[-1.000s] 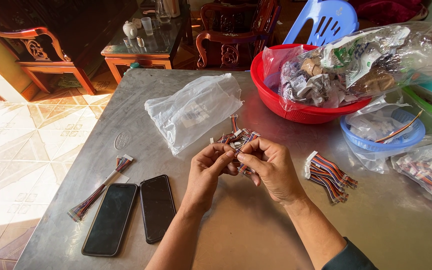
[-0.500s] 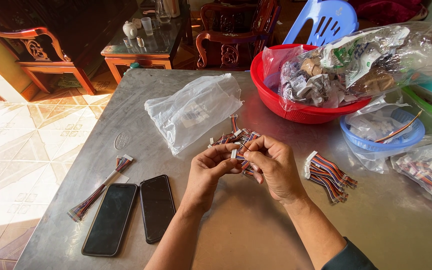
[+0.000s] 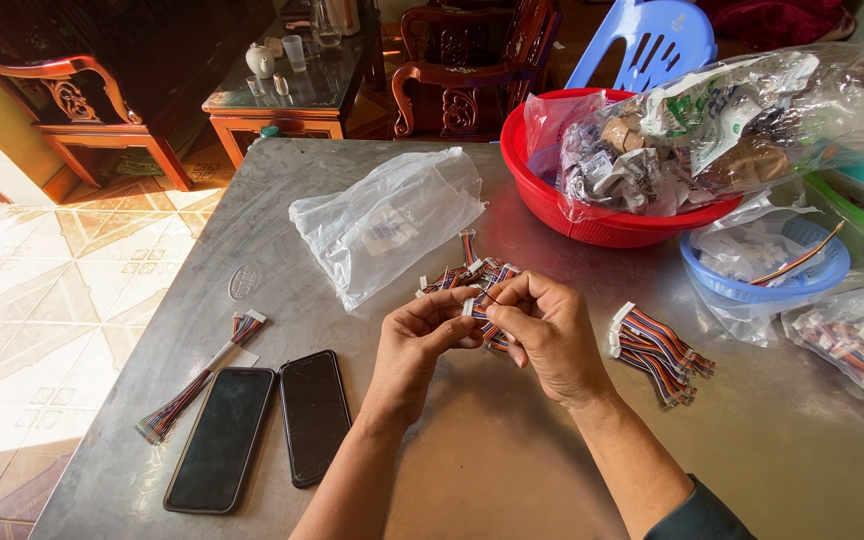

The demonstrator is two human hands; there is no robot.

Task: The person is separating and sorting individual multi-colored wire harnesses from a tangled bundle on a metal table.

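Both hands meet at frame centre. Left hand [image 3: 420, 338] and right hand [image 3: 550, 335] each pinch the same small bundle of coloured wires [image 3: 480, 302] by its white plug, fingertips pressed together on it. More loose wires lie just behind, on the metal table [image 3: 512, 470]. Right of the hands: another wire bundle [image 3: 657, 345]. Upper left of them: a clear plastic bag [image 3: 387, 220]. Lower left: two dark phones [image 3: 267, 425] beside a long wire bundle [image 3: 197, 377]. Upper right: a red basin [image 3: 552, 205] holding a stuffed bag.
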